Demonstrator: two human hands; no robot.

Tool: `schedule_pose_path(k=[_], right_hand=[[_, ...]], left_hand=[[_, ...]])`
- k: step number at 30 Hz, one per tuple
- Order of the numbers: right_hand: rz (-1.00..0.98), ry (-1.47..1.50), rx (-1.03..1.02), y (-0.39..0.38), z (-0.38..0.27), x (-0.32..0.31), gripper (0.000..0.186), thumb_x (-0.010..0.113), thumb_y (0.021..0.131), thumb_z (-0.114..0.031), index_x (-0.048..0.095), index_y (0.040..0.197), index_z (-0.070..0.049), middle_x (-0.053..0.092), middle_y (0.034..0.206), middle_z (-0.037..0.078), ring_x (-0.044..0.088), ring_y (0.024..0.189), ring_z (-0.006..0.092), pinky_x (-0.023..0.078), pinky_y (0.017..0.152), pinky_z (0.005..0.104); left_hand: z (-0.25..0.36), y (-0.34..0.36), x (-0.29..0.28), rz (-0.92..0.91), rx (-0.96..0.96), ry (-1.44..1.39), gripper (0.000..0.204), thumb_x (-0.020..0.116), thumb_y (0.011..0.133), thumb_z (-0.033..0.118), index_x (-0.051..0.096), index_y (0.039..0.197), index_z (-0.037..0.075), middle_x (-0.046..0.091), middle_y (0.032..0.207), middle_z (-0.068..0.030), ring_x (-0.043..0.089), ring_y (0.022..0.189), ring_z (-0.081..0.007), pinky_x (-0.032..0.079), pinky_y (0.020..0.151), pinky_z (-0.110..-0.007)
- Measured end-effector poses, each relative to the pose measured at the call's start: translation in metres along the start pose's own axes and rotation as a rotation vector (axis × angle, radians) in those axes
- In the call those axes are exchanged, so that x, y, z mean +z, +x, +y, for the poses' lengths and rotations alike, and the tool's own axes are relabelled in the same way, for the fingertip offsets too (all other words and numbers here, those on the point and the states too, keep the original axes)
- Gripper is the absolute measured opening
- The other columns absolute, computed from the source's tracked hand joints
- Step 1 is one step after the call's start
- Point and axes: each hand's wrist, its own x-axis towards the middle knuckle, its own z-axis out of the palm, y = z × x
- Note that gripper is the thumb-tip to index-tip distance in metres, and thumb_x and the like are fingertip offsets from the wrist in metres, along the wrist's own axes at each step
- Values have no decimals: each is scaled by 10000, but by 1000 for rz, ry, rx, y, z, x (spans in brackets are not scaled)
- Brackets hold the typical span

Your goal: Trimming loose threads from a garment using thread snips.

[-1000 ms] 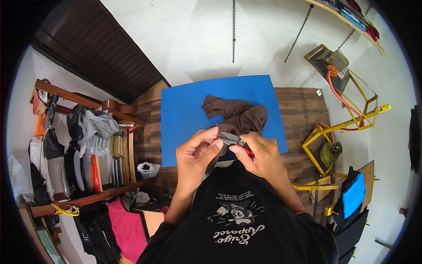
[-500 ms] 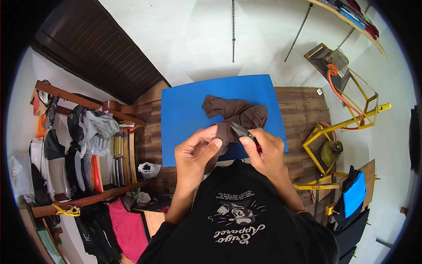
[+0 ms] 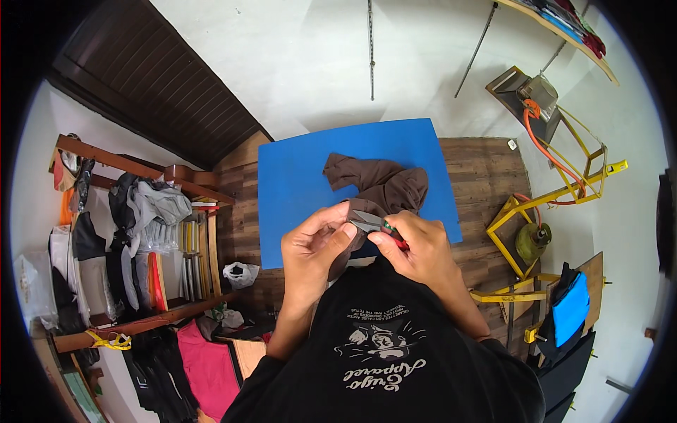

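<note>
A brown garment (image 3: 374, 176) lies crumpled across the blue tabletop (image 3: 293, 166), its near part lifted off toward me. My left hand (image 3: 314, 243) pinches an edge of this cloth between thumb and fingers. In my right hand (image 3: 417, 243) is a pair of thread snips (image 3: 367, 220) with pointed metal blades and a green and red handle. Its blades point left and lie against the cloth edge, close to my left thumb and fingertips. Whether they have hold of a thread is too small to tell.
Shelves with folded clothes and screen frames (image 3: 189, 257) stand on the left, a white plastic bag (image 3: 240, 274) beside them. On the right are a yellow metal frame (image 3: 504, 218) and an orange hose (image 3: 546, 151). A dark slatted door (image 3: 155, 77) is at the far left.
My right hand has moved left and slightly down, bringing the snips' blades from beside the cloth onto its edge. My left hand keeps its pinch almost in place.
</note>
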Motion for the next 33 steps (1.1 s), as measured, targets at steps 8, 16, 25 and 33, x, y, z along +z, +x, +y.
schedule_pose_path(k=[8, 16, 25, 33], right_hand=[[80, 51, 63, 1, 0, 0, 234, 744, 810, -180, 608, 839, 8, 566, 639, 91, 519, 465, 202, 391, 432, 301], [41, 71, 13, 2, 3, -3, 265, 751, 804, -203, 612, 856, 16, 595, 665, 99, 559, 484, 210, 426, 441, 304], [117, 112, 44, 0, 10, -5, 280, 767, 783, -179, 613, 882, 33, 581, 653, 95, 525, 474, 190, 394, 434, 291], [53, 58, -49, 3, 13, -3, 297, 772, 781, -236, 604, 880, -12, 627, 695, 77, 593, 497, 201, 452, 429, 293]], left_hand=[[-2, 1, 0, 16, -35, 22, 296, 619, 855, -57, 611, 1150, -71, 672, 1054, -128, 627, 920, -142, 484, 855, -278], [-3, 3, 5, -7, -14, -4, 292, 615, 858, -57, 608, 1149, -73, 670, 1055, -134, 628, 939, -150, 485, 864, -283], [-3, 14, 5, -80, -195, -258, 196, 583, 876, -46, 611, 1069, -62, 661, 1010, -114, 625, 926, -142, 490, 851, -277], [-9, 24, -5, -115, -374, -517, 136, 574, 887, 9, 585, 1012, -45, 644, 980, -110, 611, 920, -146, 473, 846, -254]])
